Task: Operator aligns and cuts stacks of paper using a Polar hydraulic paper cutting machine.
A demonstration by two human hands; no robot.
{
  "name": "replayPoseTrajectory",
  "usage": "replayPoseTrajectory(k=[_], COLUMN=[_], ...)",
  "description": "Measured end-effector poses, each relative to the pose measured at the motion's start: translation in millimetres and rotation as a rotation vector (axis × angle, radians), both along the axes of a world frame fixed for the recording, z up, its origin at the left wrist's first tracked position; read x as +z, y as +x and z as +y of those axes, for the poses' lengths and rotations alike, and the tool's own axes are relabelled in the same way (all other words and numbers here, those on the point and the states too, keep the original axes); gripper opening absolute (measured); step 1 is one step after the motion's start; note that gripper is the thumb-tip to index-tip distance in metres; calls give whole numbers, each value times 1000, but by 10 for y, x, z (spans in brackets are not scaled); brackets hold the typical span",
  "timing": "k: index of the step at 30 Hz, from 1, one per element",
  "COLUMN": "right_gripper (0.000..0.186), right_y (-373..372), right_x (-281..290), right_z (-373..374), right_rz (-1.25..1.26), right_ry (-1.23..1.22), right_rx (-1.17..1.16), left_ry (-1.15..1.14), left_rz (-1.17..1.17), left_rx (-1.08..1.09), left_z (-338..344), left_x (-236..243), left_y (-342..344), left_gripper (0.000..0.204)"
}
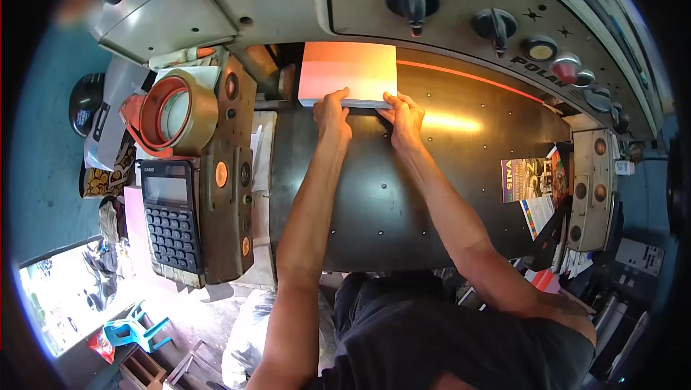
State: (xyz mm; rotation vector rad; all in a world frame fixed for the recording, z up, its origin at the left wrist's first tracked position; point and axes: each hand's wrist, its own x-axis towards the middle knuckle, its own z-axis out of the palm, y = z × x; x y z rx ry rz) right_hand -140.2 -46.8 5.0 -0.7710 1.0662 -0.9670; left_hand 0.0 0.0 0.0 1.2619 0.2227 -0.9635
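A thick, squared stack of paper lies at the far side of a dark metal machine table, its top lit pink and orange. My left hand grips the near edge toward its left part, with fingertips at the top edge. At the near right corner, my right hand pinches the stack in the same way. Both forearms reach straight forward over the table. The stack's far end runs under the overhanging machine front, so I cannot see it.
On the left side block rest a calculator and a roll of brown tape. Printed leaflets lie at the table's right. A knob and buttons sit on the overhead panel. A blue plastic stool stands lower left.
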Motion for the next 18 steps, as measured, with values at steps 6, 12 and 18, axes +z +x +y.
replayPoseTrajectory(k=[6,12,18], right_gripper=[27,30,32], right_y=[133,-20,-264], right_x=[18,29,6], right_z=[96,45,94], right_rz=[-6,-98,-17], right_ry=[21,3,18], right_rx=[-80,-68,24], left_ry=[-75,-92,-33], left_rz=[-10,34,-7], left_rx=[0,34,40], left_z=[109,91,276], left_x=[119,172,134], left_y=[121,-81,-353], left_gripper=[33,40,43])
